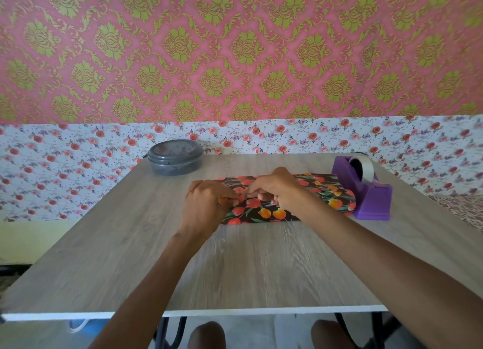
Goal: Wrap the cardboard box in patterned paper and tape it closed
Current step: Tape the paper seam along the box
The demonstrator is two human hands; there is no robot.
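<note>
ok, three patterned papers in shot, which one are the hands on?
The black tulip-print paper on the table, under the left hand and right hand. The pink damask paper and white rose-print paper only cover the wall behind.

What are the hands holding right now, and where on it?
The left hand and right hand seem to pinch the patterned paper on top, toward its left end.

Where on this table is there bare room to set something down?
Free: the broad near strip of the grey wood-grain table in front of the black tulip-patterned paper, and the left side before the grey round lidded container. Crowded: paper beside the purple tape dispenser.
</note>
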